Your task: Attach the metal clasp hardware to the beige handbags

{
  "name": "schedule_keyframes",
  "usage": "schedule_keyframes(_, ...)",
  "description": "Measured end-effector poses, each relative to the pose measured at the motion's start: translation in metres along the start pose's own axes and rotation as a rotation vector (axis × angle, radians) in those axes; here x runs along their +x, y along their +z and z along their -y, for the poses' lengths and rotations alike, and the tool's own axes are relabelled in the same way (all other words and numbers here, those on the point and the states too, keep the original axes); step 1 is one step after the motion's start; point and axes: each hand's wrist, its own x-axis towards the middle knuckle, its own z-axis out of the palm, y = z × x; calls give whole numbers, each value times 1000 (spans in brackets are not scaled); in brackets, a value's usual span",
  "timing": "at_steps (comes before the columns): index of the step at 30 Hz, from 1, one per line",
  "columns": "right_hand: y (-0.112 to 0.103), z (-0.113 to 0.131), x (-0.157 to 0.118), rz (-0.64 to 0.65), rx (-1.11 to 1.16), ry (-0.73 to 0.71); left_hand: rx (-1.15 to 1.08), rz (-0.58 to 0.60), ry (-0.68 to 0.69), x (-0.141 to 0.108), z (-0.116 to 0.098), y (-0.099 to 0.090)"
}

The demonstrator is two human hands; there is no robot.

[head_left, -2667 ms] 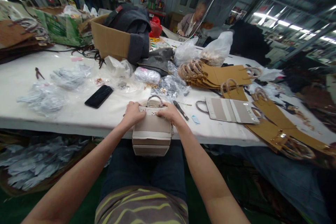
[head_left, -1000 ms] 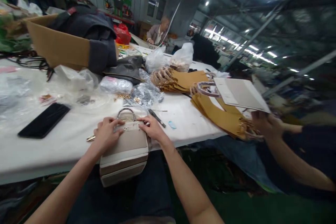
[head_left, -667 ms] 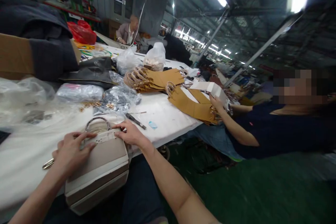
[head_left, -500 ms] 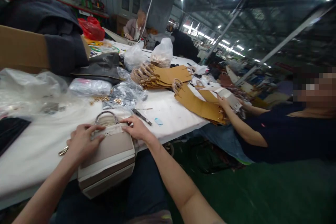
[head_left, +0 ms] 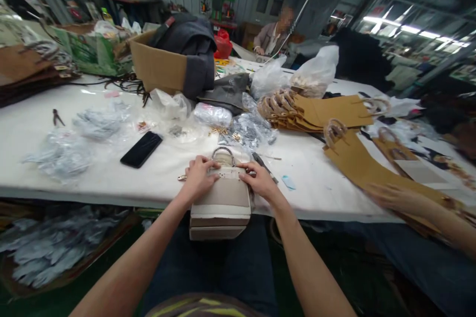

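A beige handbag (head_left: 222,199) with a looped handle (head_left: 223,150) lies at the table's front edge, its base overhanging toward my lap. My left hand (head_left: 201,177) grips the bag's upper left edge, fingers curled over it. On the opposite corner, my right hand (head_left: 257,177) pinches the edge between thumb and fingers. A pale strip with small dark marks runs between both hands. Some gold metal hardware (head_left: 182,178) peeks out left of my left hand. Behind my right hand lies a dark, slim tool (head_left: 265,166), partly covered; its kind is unclear.
A black phone (head_left: 141,149) lies to the left, near crumpled plastic bags (head_left: 59,153) and small pliers (head_left: 57,118). Tan bag panels with handles (head_left: 334,111) are stacked on the right, where a co-worker's hand (head_left: 394,199) rests. A cardboard box (head_left: 159,67) stands behind.
The view has swung left, bringing the phone and box fully into sight. Both my hands stay on the handbag. The co-worker's hand has left the pale piece it held and now lies over the tan panels.
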Motion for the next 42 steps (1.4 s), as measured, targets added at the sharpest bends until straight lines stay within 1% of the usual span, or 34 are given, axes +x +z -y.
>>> schedule_keyframes(6,-2,2,-1,-1,-66,-4,-7,-19,6,-2,2,3)
schedule_keyframes(9,-14,10,3,66,-91,-7,-15,-21,9,-2,3,3)
schedule_keyframes(11,-26,16,14,71,-96,6,-25,-26,10,-2,4,3)
schedule_keyframes(13,-38,24,36,-4,-115,15,-35,-21,9,-1,4,3)
schedule_keyframes(15,-46,35,67,-83,-168,-17,-43,-8,8,-1,4,2)
schedule_keyframes(16,-47,41,85,-95,-203,-49,-46,-5,9,-2,4,2)
schedule_keyframes(18,-42,56,122,-64,-286,-124,-51,-12,11,-2,4,2)
schedule_keyframes(19,-36,64,140,-32,-333,-154,-54,-18,10,-3,4,2)
schedule_keyframes(21,-15,80,172,38,-428,-200,-57,-25,4,-3,4,1)
schedule_keyframes(24,27,100,207,88,-480,-272,-67,-20,-15,-4,3,1)
schedule_keyframes(26,58,109,224,128,-440,-341,-76,-14,-23,-4,3,1)
schedule_keyframes(28,88,115,238,215,-433,-386,-82,-10,-21,-3,3,1)
schedule_keyframes(30,113,119,250,287,-490,-379,-83,-11,-20,-4,2,0)
schedule_keyframes(32,133,119,261,301,-554,-340,-79,-7,-24,-4,2,-1)
schedule_keyframes(34,147,118,269,290,-584,-298,-76,2,-24,-4,2,-2)
schedule_keyframes(36,156,115,273,285,-596,-265,-77,0,-17,-4,2,-2)
schedule_keyframes(39,164,113,275,271,-597,-237,-76,-5,-11,-4,3,-2)
schedule_keyframes(42,167,117,277,255,-570,-220,-62,2,-9,-3,4,-1)
